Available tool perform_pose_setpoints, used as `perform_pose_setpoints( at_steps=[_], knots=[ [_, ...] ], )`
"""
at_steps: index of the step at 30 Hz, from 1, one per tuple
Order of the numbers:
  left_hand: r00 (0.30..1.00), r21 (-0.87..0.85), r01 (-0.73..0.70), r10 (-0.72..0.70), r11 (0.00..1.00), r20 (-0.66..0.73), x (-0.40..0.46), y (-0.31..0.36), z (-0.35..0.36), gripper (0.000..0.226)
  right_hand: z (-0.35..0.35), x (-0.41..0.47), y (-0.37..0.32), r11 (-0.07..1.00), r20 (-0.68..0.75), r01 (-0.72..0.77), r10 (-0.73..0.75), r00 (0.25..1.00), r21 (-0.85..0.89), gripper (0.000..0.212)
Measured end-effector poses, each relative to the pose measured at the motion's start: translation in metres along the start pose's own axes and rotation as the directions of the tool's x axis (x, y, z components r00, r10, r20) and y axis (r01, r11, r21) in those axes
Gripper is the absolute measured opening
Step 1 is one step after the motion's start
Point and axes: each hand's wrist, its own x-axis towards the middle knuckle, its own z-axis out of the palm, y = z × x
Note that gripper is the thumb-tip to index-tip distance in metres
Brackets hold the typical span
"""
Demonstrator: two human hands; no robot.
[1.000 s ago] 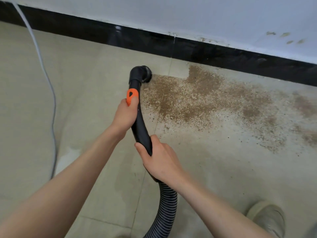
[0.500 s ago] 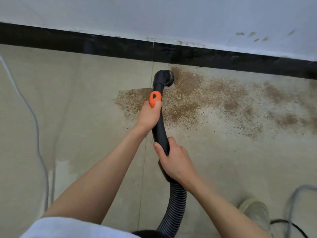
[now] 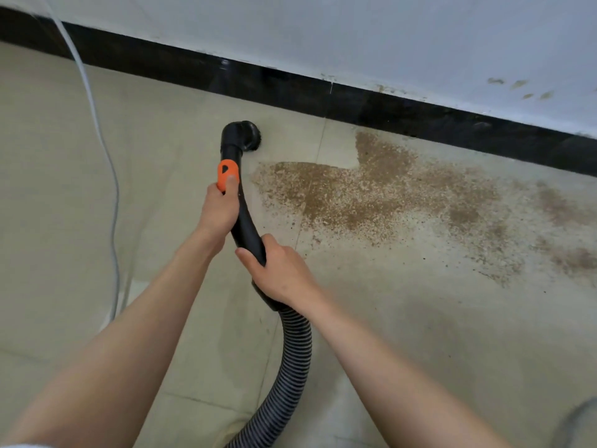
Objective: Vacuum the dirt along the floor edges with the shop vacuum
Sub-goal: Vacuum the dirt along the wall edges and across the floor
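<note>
Now both hands (image 3: 252, 240) round vac wand (image 3: 247, 227).

Black wand (image 3: 245, 221) with orange slider (image 3: 228, 173); black hose (image 3: 292, 360) ribbed grey. Brown dirt (image 3: 371, 192) speckles beige floor (image 3: 420, 334) at three o'clock. Black baseboard (image 3: 355, 101), pale blue-white wall (image 3: 323, 37), white cord (image 3: 109, 176).

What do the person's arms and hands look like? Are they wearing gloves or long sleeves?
No gloves and no long sleeves. The left hand and right hand are bare, with bare forearms. No rings, watch or marks show. A bit of white cloth peeks in at the bottom corner.
</note>
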Motion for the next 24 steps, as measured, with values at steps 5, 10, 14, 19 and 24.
perform_pose_setpoints(
  at_steps=[5, 10, 14, 19, 24],
  knots=[
    [0.997, 0.005, 0.017, -0.016, 1.0, -0.07, -0.025, -0.029, -0.01, 0.054, 0.016, -0.023, 0.006, 0.998, 0.072, 0.047, -0.044, 0.996, -0.047, 0.039],
    [1.0, 0.02, 0.022, -0.022, 1.0, -0.013, -0.048, -0.028, 0.0, 0.051, 0.017, -0.045, 0.015, 1.0, 0.028, 0.018, -0.018, 0.999, -0.002, 0.04],
    [0.998, 0.042, 0.006, -0.008, 0.999, 0.057, -0.057, -0.022, 0.014, 0.051, 0.012, -0.06, 0.021, 1.0, -0.025, -0.029, 0.029, 0.999, -0.004, 0.039],
    [0.984, 0.077, -0.035, 0.021, 0.996, 0.178, -0.067, -0.009, 0.043, 0.049, 0.002, -0.077, 0.032, 0.994, -0.131, -0.111, 0.11, 0.985, -0.001, 0.039],
    [0.947, 0.124, -0.116, 0.072, 0.986, 0.313, -0.078, 0.004, 0.079, 0.035, -0.011, -0.088, 0.051, 0.978, -0.214, -0.203, 0.208, 0.954, 0.045, 0.039]
  ],
)
